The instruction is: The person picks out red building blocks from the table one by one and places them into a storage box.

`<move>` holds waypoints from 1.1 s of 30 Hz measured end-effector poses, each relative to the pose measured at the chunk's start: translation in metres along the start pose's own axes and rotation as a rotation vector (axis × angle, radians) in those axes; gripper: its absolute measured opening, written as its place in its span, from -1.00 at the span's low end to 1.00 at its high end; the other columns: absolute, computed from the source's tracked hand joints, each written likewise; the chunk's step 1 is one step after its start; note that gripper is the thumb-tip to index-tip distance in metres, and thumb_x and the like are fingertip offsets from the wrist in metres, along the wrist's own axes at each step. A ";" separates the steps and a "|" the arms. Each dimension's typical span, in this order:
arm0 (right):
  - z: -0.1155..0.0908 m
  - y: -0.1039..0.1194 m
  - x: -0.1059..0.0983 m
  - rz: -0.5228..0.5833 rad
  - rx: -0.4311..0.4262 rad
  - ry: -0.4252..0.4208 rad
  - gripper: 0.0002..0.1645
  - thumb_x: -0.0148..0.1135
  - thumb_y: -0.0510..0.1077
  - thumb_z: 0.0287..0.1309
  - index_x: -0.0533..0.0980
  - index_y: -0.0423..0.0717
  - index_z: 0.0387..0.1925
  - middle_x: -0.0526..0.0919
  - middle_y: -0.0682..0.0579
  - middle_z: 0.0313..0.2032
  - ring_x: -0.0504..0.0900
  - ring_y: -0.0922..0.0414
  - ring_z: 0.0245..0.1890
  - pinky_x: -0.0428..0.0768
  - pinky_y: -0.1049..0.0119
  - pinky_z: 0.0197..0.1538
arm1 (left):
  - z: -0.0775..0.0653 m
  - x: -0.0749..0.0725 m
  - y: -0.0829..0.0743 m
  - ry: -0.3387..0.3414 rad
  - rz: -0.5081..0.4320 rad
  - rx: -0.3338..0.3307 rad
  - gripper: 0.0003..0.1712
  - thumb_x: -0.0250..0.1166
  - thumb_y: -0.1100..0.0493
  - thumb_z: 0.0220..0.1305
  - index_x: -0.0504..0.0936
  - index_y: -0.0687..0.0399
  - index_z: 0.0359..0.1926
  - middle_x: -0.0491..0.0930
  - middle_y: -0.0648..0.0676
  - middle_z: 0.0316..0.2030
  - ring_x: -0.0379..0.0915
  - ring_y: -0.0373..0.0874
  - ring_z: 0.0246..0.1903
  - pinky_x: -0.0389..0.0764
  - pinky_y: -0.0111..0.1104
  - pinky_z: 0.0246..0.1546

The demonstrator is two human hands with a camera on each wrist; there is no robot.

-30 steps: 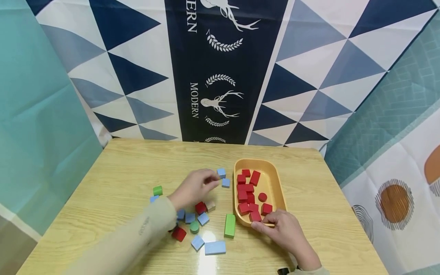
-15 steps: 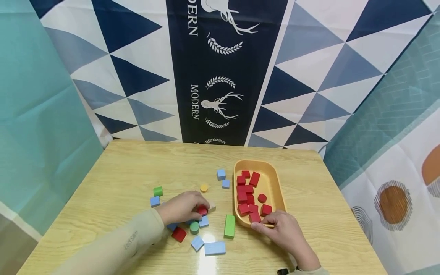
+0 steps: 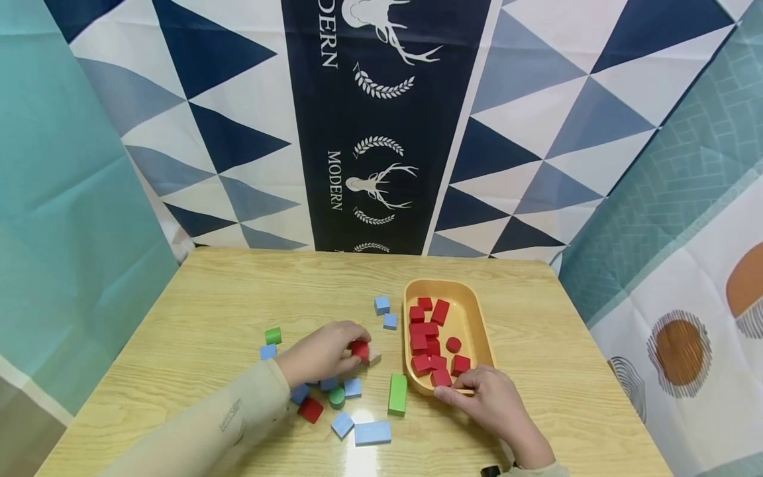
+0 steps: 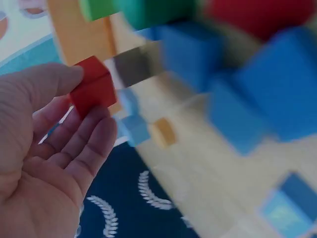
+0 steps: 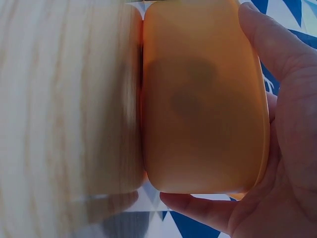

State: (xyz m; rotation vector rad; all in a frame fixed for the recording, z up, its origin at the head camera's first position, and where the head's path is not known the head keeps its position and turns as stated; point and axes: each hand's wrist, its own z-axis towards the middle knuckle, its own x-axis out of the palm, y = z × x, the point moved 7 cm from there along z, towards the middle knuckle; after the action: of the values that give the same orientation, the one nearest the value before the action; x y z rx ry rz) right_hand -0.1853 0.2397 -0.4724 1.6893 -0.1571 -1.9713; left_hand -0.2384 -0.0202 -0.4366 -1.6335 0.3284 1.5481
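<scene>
My left hand [image 3: 322, 350] pinches a red block [image 4: 93, 88] between thumb and fingertips, above the loose blocks at the middle of the table. A plain wooden block [image 3: 375, 356] sits right beside it in the head view. My right hand [image 3: 493, 405] grips the near end of an orange plastic tray [image 3: 468, 321], thumb at the rim. In the right wrist view the tray's outer wall [image 5: 203, 129] fills the middle, a finger reaching along its side. Several red blocks [image 3: 419, 344] and a red cylinder [image 3: 453, 344] lie in the tray.
Another red block [image 3: 310, 410], a green cylinder [image 3: 336, 397] and several blue blocks [image 3: 353, 387] lie by my left forearm. A long green block [image 3: 397, 395] stands left of the tray, with a long blue block [image 3: 372, 432] nearer. Two blue blocks [image 3: 382, 305] lie farther back.
My left hand came back from the far blue blocks to the red block, took hold of it and moved it slightly away and right. My right hand stays on the tray.
</scene>
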 end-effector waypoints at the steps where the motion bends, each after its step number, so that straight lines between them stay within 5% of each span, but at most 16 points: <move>1: 0.000 -0.001 0.000 0.001 0.007 0.004 -0.57 0.32 0.48 -0.05 0.57 0.35 -0.70 0.41 0.40 -0.69 0.33 0.29 -0.57 0.36 0.34 -0.46 | 0.005 -0.003 -0.003 -0.016 -0.008 -0.009 -0.64 0.37 0.12 0.27 0.60 0.08 0.06 0.58 -0.07 -0.12 0.43 -0.28 -0.19 0.61 -0.34 -0.09; 7: 0.001 -0.003 0.001 0.006 0.031 0.019 -0.54 0.32 0.49 -0.06 0.55 0.34 -0.73 0.40 0.36 -0.70 0.33 0.28 -0.58 0.35 0.34 -0.46 | 0.045 -0.002 -0.036 -0.091 -0.064 0.002 -0.57 0.37 0.06 0.27 0.56 -0.03 0.14 0.55 -0.08 0.03 0.40 -0.29 -0.01 0.53 -0.32 0.08; 12: -0.001 -0.003 0.006 0.017 0.028 0.020 -0.55 0.33 0.48 -0.06 0.55 0.34 -0.73 0.39 0.37 -0.72 0.32 0.29 -0.58 0.33 0.37 -0.48 | 0.078 0.022 -0.063 -0.096 -0.007 0.057 -0.58 0.39 0.03 0.25 0.59 -0.07 0.12 0.56 -0.13 0.01 0.34 -0.28 0.03 0.46 -0.33 0.15; 18: -0.004 -0.004 0.007 0.021 0.019 -0.008 -0.60 0.37 0.44 -0.06 0.59 0.34 -0.70 0.43 0.41 -0.68 0.33 0.31 -0.57 0.36 0.37 -0.48 | 0.110 0.054 -0.070 -0.061 -0.014 0.037 -0.62 0.38 0.01 0.25 0.60 -0.11 0.07 0.56 -0.19 -0.06 0.33 -0.36 -0.07 0.47 -0.41 0.10; 25: -0.004 -0.002 0.005 0.030 -0.020 -0.033 -0.63 0.38 0.41 -0.04 0.54 0.39 -0.72 0.43 0.45 -0.67 0.33 0.33 -0.57 0.36 0.39 -0.50 | 0.122 0.079 -0.079 -0.028 0.036 0.040 -0.62 0.38 -0.02 0.25 0.59 -0.22 0.09 0.54 -0.24 -0.15 0.31 -0.42 -0.20 0.50 -0.50 -0.05; 33: -0.001 0.004 -0.001 0.048 -0.094 -0.088 -0.66 0.42 0.36 -0.05 0.52 0.48 -0.74 0.46 0.54 -0.64 0.39 0.40 -0.54 0.44 0.39 -0.49 | 0.122 0.084 -0.082 -0.035 0.209 0.034 -0.68 0.33 -0.11 0.28 0.62 -0.33 0.04 0.54 -0.23 -0.15 0.37 -0.36 -0.18 0.53 -0.41 -0.05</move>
State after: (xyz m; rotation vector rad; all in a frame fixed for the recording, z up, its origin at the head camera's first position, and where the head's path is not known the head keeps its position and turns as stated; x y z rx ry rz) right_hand -0.1826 0.2372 -0.4698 1.5270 -0.1340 -1.9870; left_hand -0.2497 0.1460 -0.4678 -1.5844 0.5178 1.7145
